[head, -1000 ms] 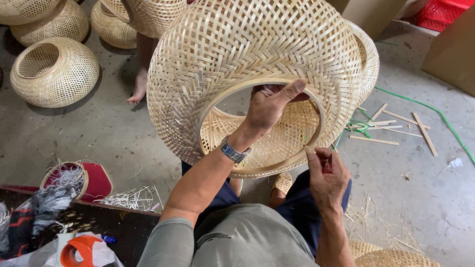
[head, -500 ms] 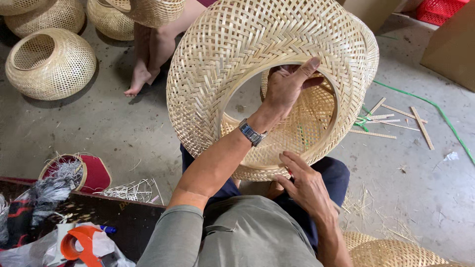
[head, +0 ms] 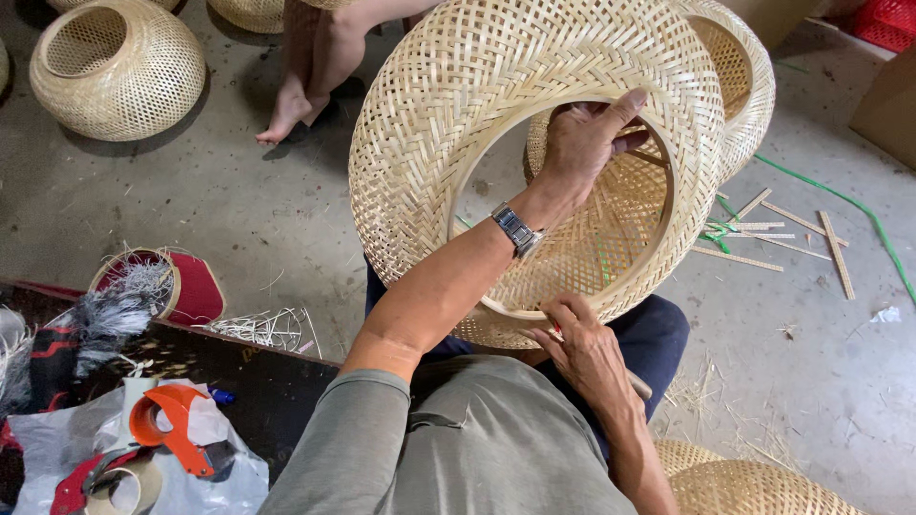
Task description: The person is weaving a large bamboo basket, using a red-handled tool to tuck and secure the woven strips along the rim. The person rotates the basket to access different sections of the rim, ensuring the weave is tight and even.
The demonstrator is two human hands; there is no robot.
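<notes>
A large round woven bamboo basket (head: 448, 124) with a wide ringed opening rests tilted on my lap. My left hand (head: 587, 143), a metal watch on its wrist, reaches through the opening and grips the top inside of the rim. My right hand (head: 587, 358) is curled against the lower rim, holding a thin tool whose red tip shows beside the thumb and whose end sticks out below the hand.
A second woven basket (head: 749, 81) lies right behind the first, another (head: 114, 67) stands far left, and more (head: 744, 486) lie near right. Another person's bare legs (head: 315, 67) are ahead. Bamboo strips (head: 763, 234) and a green strap (head: 840, 205) lie right; an orange tape dispenser (head: 172, 429) sits near left.
The basket has tilted up and its opening faces me more. My left hand slid higher along the inner rim. My right hand rose from my lap to the lower rim.
</notes>
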